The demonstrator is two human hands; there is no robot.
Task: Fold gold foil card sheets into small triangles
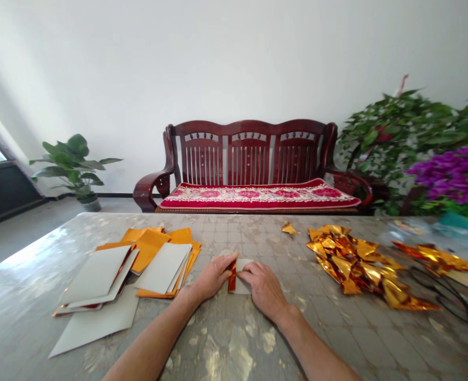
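Gold foil sheet (237,278) unmarked, pinched between left hand (213,276), right hand (262,286)

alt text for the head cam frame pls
Two bare hands, left hand and right hand, fold a small gold sheet on a table. Flat sheets lie left, folded gold pieces right; a red bench stands behind.
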